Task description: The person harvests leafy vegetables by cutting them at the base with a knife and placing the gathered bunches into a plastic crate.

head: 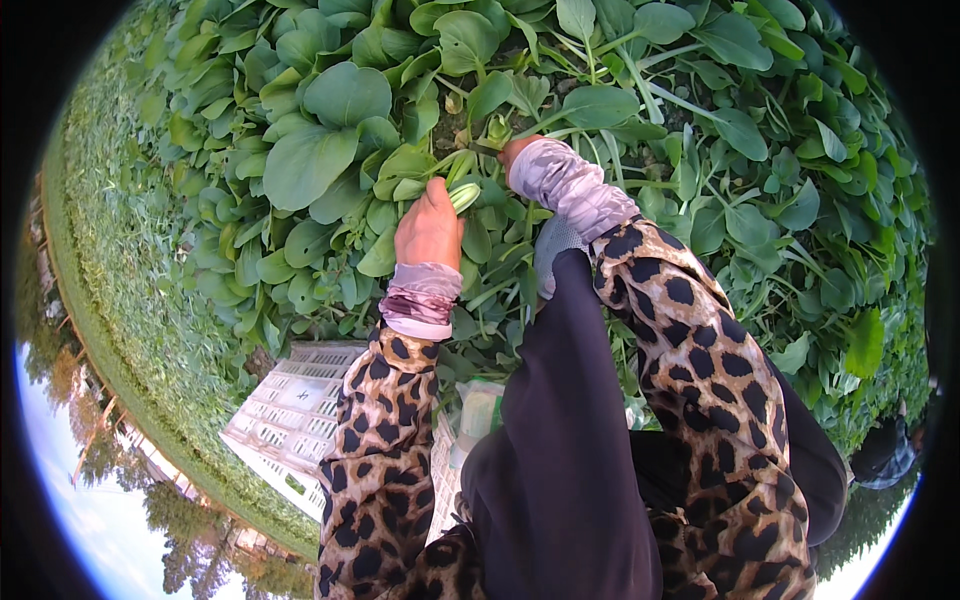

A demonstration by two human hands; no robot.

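My left hand (429, 231) is closed around a leafy green plant with pale stalks (463, 196), whose leaves lie around the fingers. To its upper right, my right hand (517, 154) reaches down among the stems, beside a small pale-green plant base (498, 131). The right fingers are mostly hidden by the wrist cover and foliage; whether they grip something does not show. Broad green leaves (311, 165) surround both hands, and a patch of soil (450, 124) shows between the plants.
A white plastic crate (289, 401) stands at lower left, partly behind my left sleeve. A clear plastic container (478, 412) is beside my knee. Dense leafy plants (750, 217) spread to the right. Another person (885, 454) is at the far right edge.
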